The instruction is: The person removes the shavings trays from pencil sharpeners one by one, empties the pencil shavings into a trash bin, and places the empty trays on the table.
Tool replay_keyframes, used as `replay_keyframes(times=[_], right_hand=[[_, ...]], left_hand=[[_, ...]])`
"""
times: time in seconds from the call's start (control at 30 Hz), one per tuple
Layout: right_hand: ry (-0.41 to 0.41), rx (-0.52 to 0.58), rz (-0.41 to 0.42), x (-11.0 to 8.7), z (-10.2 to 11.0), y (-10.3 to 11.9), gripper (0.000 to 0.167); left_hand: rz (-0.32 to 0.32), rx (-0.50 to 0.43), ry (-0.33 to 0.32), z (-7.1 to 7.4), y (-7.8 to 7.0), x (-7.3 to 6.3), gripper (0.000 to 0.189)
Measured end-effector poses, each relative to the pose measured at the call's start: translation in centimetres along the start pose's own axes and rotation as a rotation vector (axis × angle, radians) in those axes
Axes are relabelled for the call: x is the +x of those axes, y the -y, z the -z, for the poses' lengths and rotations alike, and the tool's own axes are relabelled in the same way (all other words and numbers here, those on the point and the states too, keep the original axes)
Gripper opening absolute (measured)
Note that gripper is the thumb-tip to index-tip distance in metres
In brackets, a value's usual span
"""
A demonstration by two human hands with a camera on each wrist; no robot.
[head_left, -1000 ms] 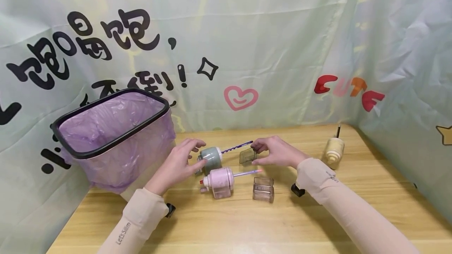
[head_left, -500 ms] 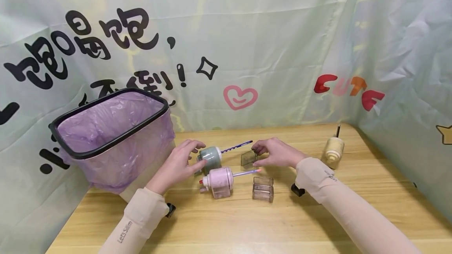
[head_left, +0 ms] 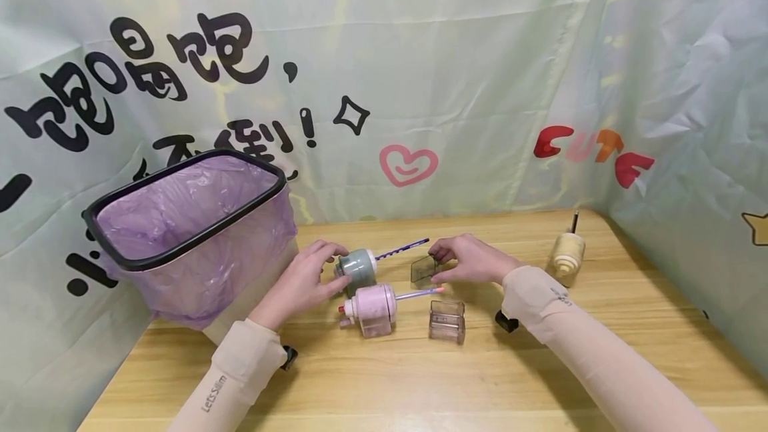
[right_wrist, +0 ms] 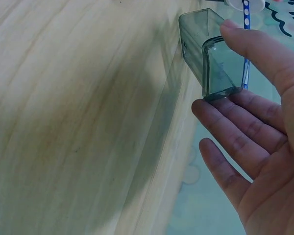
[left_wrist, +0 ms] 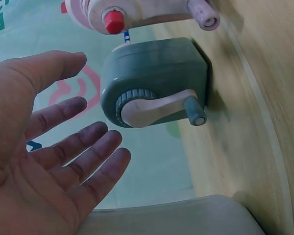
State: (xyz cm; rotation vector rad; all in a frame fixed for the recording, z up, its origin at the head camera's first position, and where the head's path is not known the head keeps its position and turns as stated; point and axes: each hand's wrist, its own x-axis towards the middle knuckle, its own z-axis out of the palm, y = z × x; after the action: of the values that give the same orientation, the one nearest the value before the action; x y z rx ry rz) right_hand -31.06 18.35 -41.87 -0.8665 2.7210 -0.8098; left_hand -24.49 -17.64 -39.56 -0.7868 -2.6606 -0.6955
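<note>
- Head: green sharpener (head_left: 358,267) is laid on table (head_left: 384,385) nearest L hand (head_left: 303,279), its blue pencil (head_left: 403,249) pointed R & slightly away. Green tray (head_left: 423,271) is held in R hand (head_left: 471,260), R of that sharpener & on near side of pencil's far end — tray and sharpener kept apart. Pink sharpener (head_left: 376,309) is set just nearer the person, w/ smoky tray (head_left: 447,321) to its R. Yellow sharpener (head_left: 567,255) is placed far R, bin (head_left: 210,224) on L.
- L wrist: L hand's digits are spread wide, nothing gripped; green sharpener is seen beyond fingertips, crank (left_wrist: 159,108) turned toward camera. Contact can't be confirmed.
- R wrist: green tray is pinched btwn thumb (upper edge) & fingers (below), one end faced to palm, long axis led away from it. Blue pencil is seen behind — whether tray's underside is supported by table can't be told.
</note>
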Motion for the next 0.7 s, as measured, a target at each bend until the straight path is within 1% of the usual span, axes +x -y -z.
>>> replay_keyframes(times=[0.3,0.5,0.7], right_hand=[[0.011,0.009,-0.012,0.14,0.03,-0.09,0.062],[0.031,-0.009,-0.02,0.12,0.01,0.01,0.063],[0.046,-0.035,-0.012,0.39,-0.16,0.1,0.063]], left_hand=[[0.003,0.01,0.0,-0.22,0.45,-0.16,0.039],[0.008,0.016,0.008,-0.39,0.68,-0.13,0.04],[-0.002,0.024,0.007,-0.53,0.9,-0.18,0.04]])
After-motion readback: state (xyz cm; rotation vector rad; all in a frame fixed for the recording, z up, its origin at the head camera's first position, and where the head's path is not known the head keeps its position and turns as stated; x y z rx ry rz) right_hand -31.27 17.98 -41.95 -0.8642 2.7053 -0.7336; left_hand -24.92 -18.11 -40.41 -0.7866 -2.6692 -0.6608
